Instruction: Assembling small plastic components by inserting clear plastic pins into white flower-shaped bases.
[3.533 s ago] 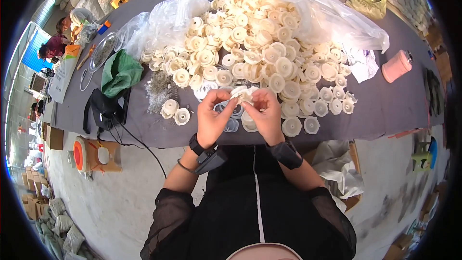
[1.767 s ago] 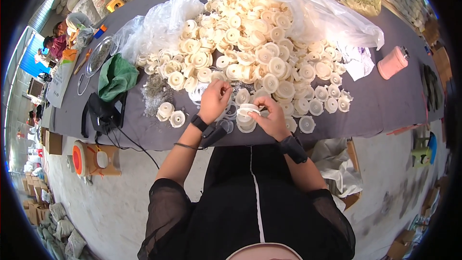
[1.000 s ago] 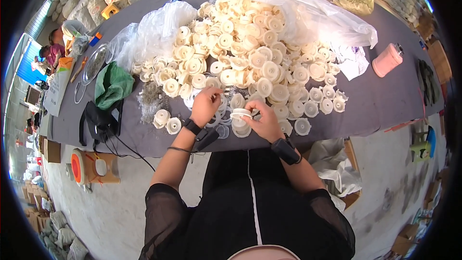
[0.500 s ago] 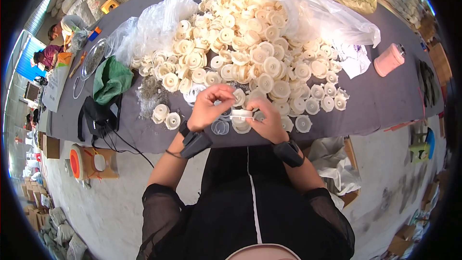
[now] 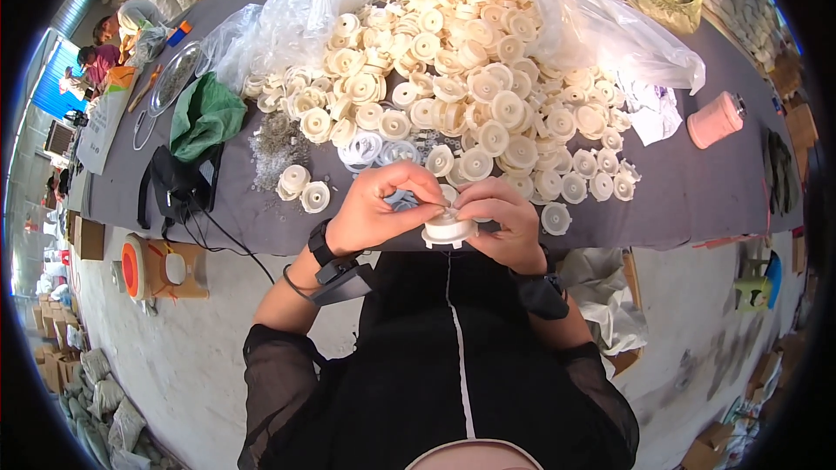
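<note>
Near the table's front edge, my right hand (image 5: 507,224) grips a round cream plastic part (image 5: 448,230) with a flanged, notched rim, tilted toward me. My left hand (image 5: 390,202) is closed in a pinch at the top of that part, its fingertips meeting those of my right hand. Whatever lies between the left fingertips is too small to make out. Just beyond my hands rises a big heap of similar cream parts (image 5: 488,83). Clear and whitish plastic rings (image 5: 361,150) lie by my left hand, some hidden under it.
Left of the heap are small clear and grey pieces (image 5: 277,146), a green cloth bag (image 5: 205,117) and a black pouch (image 5: 181,191) with a cable. Clear plastic sheeting (image 5: 601,13) covers the heap's back right. A pink cylindrical container (image 5: 716,121) stands at right. Other people sit far left.
Both hands have drawn nearer to me with the cream part. My left hand, apart from it before, has come over to pinch at its top. The view has shifted slightly.
</note>
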Demonstrator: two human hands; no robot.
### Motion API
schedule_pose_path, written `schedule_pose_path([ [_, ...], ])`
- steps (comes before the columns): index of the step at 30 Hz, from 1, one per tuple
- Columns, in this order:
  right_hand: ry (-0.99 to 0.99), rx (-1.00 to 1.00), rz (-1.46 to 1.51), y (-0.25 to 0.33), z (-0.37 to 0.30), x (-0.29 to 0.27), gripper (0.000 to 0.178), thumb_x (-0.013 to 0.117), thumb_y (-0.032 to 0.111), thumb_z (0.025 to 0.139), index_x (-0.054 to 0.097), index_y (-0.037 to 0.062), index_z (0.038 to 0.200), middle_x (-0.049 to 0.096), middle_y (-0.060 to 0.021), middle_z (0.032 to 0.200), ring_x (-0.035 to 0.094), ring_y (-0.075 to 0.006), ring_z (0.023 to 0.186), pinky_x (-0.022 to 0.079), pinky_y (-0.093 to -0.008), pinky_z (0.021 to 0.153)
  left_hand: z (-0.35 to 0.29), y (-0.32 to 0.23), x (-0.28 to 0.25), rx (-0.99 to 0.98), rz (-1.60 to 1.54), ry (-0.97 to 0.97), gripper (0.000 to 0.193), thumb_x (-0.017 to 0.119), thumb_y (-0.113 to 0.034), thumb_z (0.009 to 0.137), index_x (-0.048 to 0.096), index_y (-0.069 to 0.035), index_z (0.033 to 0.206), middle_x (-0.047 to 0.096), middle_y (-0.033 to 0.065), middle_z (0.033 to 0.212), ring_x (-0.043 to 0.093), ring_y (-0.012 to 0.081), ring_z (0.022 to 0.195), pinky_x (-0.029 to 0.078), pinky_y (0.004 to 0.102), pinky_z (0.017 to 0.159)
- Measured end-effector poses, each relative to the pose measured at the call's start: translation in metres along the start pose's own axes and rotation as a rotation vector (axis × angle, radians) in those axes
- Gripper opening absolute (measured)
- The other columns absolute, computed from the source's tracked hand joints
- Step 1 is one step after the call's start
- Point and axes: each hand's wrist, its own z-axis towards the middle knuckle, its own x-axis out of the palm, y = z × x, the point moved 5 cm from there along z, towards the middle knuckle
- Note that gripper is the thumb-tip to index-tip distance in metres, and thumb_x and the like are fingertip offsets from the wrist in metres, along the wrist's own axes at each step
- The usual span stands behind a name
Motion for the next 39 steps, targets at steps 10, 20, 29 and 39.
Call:
schedule_pose_path([
  [10, 0.022, -0.073, -0.001, 0.008, 0.005, 0.000, 0.022, 0.068, -0.001, 0.060, 0.062, 0.0058, 0.079, 0.063, -0.0043, 0.082, 0.060, -0.0219, 0.080, 0.047, -0.0362, 0.081, 0.000, -0.018, 0.000, 0.054, 0.178, 0.123, 0.030, 0.068, 0.003, 0.072, 0.060, 0.001, 0.101, 0.067, 0.0056, 0.080, 0.063, 0.0117, 0.076, 0.047, 0.0260, 0.075],
  [20, 0.070, -0.172, -0.183, 0.016, 0.006, 0.002, 0.025, 0.068, -0.002, 0.057, 0.060, 0.0080, 0.079, 0.061, -0.0022, 0.082, 0.058, -0.0209, 0.080, 0.047, -0.0381, 0.081, -0.008, -0.036, 0.006, 0.013, 0.221, 0.101, 0.056, 0.072, -0.005, 0.069, 0.047, 0.000, 0.120, 0.065, 0.0092, 0.097, 0.060, 0.0159, 0.093, 0.041, 0.0295, 0.087],
  [29, 0.042, -0.196, -0.286, 0.015, 0.001, 0.003, 0.026, 0.067, -0.002, 0.056, 0.058, 0.0079, 0.079, 0.061, -0.0020, 0.082, 0.057, -0.0218, 0.080, 0.047, -0.0382, 0.080, -0.030, -0.032, 0.018, 0.001, 0.411, -0.006, 0.042, 0.074, -0.008, 0.067, 0.058, -0.002, 0.105, 0.065, 0.0102, 0.097, 0.062, 0.0226, 0.092, 0.046, 0.0305, 0.080],
  [39, -0.013, -0.167, -0.234, 0.010, -0.005, 0.004, 0.027, 0.068, 0.000, 0.057, 0.057, 0.0085, 0.080, 0.060, -0.0026, 0.082, 0.057, -0.0235, 0.079, 0.046, -0.0364, 0.073, -0.034, -0.005, 0.021, 0.282, 0.246, -0.034, 0.035, 0.068, -0.001, 0.072, 0.054, -0.004, 0.103, 0.059, 0.0107, 0.101, 0.058, 0.0242, 0.094, 0.045, 0.0325, 0.082],
])
